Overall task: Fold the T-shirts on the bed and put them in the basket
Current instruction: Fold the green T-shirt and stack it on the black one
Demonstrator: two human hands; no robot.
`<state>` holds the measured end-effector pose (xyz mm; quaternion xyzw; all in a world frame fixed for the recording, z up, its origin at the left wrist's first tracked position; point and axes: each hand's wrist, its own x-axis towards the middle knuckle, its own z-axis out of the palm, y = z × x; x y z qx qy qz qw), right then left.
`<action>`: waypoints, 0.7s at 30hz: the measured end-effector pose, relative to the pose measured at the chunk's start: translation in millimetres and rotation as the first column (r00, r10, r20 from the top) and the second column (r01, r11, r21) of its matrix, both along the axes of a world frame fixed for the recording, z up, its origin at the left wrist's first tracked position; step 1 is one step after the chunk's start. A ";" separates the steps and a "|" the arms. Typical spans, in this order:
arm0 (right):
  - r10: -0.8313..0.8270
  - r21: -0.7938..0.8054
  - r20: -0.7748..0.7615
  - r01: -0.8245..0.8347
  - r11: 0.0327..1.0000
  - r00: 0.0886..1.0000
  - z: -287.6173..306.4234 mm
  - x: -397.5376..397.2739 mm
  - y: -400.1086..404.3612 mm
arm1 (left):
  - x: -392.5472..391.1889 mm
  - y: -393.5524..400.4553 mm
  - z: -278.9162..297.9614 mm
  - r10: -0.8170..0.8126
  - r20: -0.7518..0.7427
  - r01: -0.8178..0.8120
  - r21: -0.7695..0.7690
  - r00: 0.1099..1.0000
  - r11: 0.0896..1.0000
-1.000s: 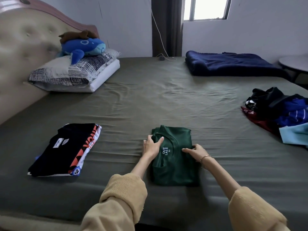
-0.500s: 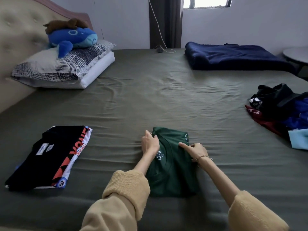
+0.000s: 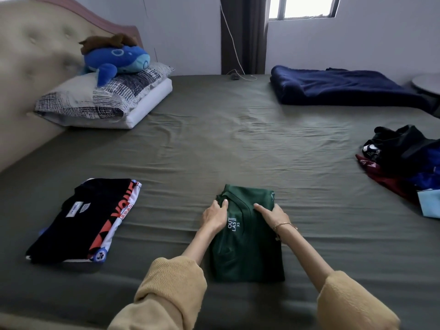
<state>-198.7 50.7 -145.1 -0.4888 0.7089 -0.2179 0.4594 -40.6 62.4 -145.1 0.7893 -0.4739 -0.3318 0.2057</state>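
headboard [image 3: 28,51]: tufted, beige, far left.
pillows [image 3: 104,101]: two stacked, patterned one over white; blue plush toy [image 3: 116,59] lying on top.
folded stack [image 3: 83,220]: left on the bed [image 3: 226,144]; black tee uppermost, long axis running away from the viewer and leaning right. Red-and-white strip on its right edge, large red letters only partly readable. Two small white tags, print too small to read.
left hand [image 3: 214,214]: grip closed on the green T-shirt's upper left edge, fingers curled over the fold.
green T-shirt [image 3: 247,248]: one, folded into a rectangle, centre-near on the bed. Long axis points straight away, collar end far. Neck print reads "OUT LAS", "XS" beneath, set sideways. Small white lettering at the top right corner, unreadable.
right hand [image 3: 272,214]: fingers pressing down and pinching the shirt's upper right side; thin bracelet at the wrist.
blue blanket [image 3: 342,88]: one, folded, far right.
unfolded pile [image 3: 404,163]: right edge; black, dark red, blue and light blue garments tangled, count unclear.
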 end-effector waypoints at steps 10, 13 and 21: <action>-0.001 0.151 0.684 -0.139 0.979 0.730 29.9 44.6 27.3 | 66.5 25.7 21.1 -0.054 -0.224 0.012 -0.184 0.973 0.983; 0.015 0.171 0.739 -0.209 0.963 0.673 44.3 86.2 34.1 | 108.0 33.1 41.3 -0.017 -0.201 -0.031 -0.234 0.979 0.972; 0.015 0.174 0.878 -0.350 0.920 0.478 69.6 222.1 60.4 | 247.6 62.2 89.4 0.177 -0.208 -0.230 -0.265 0.962 0.936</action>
